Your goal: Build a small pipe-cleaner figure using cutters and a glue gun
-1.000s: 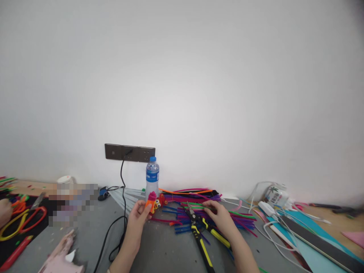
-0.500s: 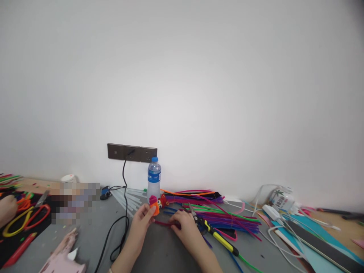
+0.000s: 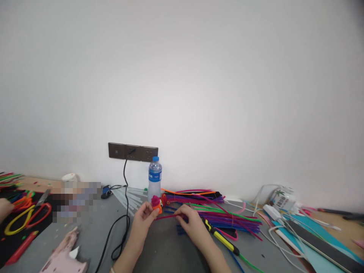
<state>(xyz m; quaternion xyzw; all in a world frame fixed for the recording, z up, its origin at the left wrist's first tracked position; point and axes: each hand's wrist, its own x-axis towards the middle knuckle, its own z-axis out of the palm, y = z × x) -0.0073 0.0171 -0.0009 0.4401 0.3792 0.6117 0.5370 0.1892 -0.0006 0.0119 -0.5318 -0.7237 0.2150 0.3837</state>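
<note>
The left hand (image 3: 145,220) has its fingers closed around a small pink and orange figure (image 3: 156,203), held just above the grey tabletop (image 3: 159,250), near the middle. The right hand (image 3: 193,225) pinches one end of a dark pink fuzzy wire (image 3: 167,217) whose other end reaches the figure. Just to the right lies a pile of coloured fuzzy wires (image 3: 227,218), with yellow-handled cutters (image 3: 220,237) beside the right wrist. Behind the figure stands a water bottle (image 3: 154,178) by the wall. A black cable (image 3: 123,223) runs down on the left. At the far left edge, another person's hand (image 3: 4,208) rests near red-handled scissors (image 3: 28,214).
</note>
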